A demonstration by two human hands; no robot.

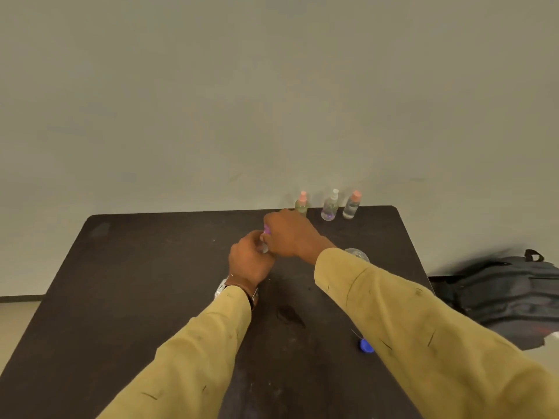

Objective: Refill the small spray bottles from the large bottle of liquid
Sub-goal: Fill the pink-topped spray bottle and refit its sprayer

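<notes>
Roughly at the middle of the dark table (136, 282) both hands meet around one small bottle (265, 248). The left hand (249, 258) grips its clear body from the near side with the fingers curled tight. The right hand (287, 237) comes in from the right, its fingers bent down over the purple cap (266, 228); only a sliver of that cap shows between the two hands. How far the cap sits on the neck cannot be told.

Along the far edge, right of the hands, three more spray bottles stand upright in a row:
- a greenish bottle (301, 204) with a pink top, just behind the right hand
- a white-topped bottle (330, 207) with a purple tint at its base
- a clear bottle (351, 205) with a pink top

The large bottle (357, 254) stands on the right part of the table, mostly hidden behind the right sleeve (423, 328) — only its clear top shows. A blue cap (366, 346) lies on the table nearer the person, beside that sleeve. A dark wet-looking patch (290, 316) marks the table between the arms.

A wristwatch (222, 287) sits on the left wrist, and a black backpack (508, 291) lies off the table's right side.
</notes>
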